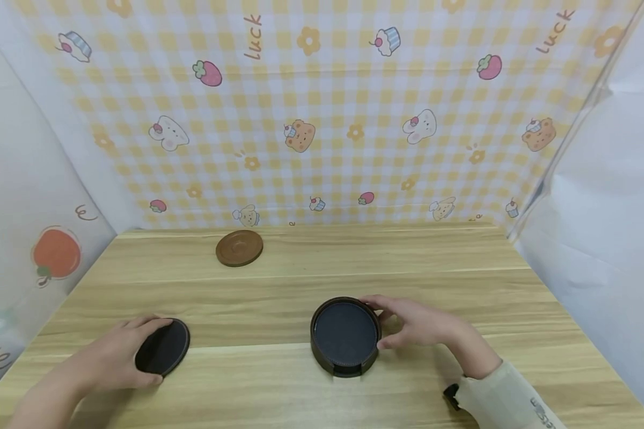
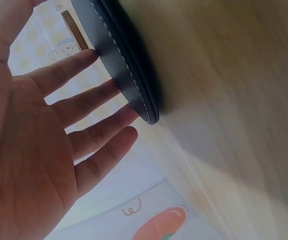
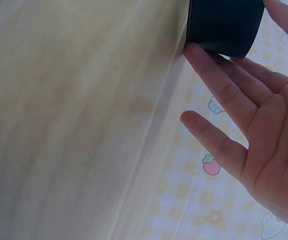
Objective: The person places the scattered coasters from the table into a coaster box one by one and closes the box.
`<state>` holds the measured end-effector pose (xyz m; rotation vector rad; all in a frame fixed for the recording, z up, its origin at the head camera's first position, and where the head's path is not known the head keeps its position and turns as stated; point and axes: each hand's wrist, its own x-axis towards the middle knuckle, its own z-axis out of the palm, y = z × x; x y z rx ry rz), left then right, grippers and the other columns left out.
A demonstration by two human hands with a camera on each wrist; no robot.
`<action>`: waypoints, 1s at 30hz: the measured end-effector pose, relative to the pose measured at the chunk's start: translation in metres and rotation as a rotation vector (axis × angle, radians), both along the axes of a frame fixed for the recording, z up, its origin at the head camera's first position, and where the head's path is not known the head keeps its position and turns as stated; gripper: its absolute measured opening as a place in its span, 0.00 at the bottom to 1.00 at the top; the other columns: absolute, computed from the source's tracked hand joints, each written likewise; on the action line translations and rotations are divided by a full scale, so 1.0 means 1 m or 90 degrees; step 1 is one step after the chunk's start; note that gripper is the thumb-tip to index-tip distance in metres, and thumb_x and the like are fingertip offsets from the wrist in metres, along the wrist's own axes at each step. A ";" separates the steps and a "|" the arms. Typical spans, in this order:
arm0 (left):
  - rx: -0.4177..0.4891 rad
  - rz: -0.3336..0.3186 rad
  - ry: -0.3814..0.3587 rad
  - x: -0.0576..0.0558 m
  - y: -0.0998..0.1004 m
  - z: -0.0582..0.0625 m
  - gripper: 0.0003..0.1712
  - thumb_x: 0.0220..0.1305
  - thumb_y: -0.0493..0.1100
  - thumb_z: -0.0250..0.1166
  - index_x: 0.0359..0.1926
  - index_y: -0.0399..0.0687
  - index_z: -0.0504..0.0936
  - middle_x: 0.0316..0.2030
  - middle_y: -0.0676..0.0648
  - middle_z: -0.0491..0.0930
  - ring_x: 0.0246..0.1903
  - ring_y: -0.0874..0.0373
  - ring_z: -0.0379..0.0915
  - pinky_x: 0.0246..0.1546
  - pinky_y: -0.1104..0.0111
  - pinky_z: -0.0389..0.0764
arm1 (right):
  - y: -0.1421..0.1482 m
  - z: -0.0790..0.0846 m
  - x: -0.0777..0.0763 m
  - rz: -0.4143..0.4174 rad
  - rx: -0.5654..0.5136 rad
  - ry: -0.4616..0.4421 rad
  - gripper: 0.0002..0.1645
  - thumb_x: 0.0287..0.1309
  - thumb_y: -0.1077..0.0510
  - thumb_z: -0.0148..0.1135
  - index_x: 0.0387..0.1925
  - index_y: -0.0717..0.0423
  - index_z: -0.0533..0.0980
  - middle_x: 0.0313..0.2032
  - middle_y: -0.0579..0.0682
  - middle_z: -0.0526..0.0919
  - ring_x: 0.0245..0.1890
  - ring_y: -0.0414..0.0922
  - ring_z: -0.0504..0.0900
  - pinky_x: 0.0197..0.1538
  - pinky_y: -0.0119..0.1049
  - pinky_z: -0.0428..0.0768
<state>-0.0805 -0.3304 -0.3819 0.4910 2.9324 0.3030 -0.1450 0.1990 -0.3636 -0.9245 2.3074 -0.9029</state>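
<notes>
My left hand grips a round black coaster by its edge, thumb at the near side and fingers at the far side. Pale stitching runs along the coaster's rim in the left wrist view, close over the wood. My right hand holds the right side of a round black coaster holder, thumb at its near right and fingers at the far right. A dark stitched coaster lies inside the holder, whose wall has a notch at the front. The right wrist view shows fingertips against the holder's wall.
A round brown wooden coaster lies at the back left of the wood-grain table. Behind the table hangs a yellow checked cloth with printed cartoons. Pale sheets border the right and left sides.
</notes>
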 end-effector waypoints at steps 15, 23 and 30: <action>0.015 -0.016 0.031 -0.001 0.020 0.003 0.56 0.32 0.62 0.82 0.64 0.43 0.74 0.59 0.36 0.75 0.53 0.33 0.73 0.44 0.43 0.78 | 0.001 -0.001 0.000 -0.003 -0.001 -0.001 0.47 0.59 0.50 0.70 0.74 0.55 0.58 0.69 0.56 0.70 0.58 0.50 0.80 0.64 0.58 0.70; 0.011 -0.024 0.023 -0.006 0.030 0.005 0.56 0.33 0.62 0.82 0.64 0.44 0.73 0.59 0.36 0.75 0.54 0.33 0.73 0.43 0.43 0.78 | 0.000 0.000 0.001 -0.005 -0.002 -0.010 0.47 0.59 0.50 0.70 0.75 0.54 0.58 0.69 0.56 0.70 0.59 0.52 0.79 0.64 0.60 0.69; 0.010 -0.040 0.024 -0.008 0.040 0.007 0.56 0.32 0.62 0.81 0.64 0.45 0.74 0.59 0.38 0.75 0.53 0.35 0.73 0.43 0.44 0.78 | 0.000 0.000 0.001 -0.003 -0.005 -0.009 0.47 0.59 0.51 0.70 0.74 0.55 0.58 0.69 0.56 0.70 0.59 0.51 0.79 0.64 0.59 0.69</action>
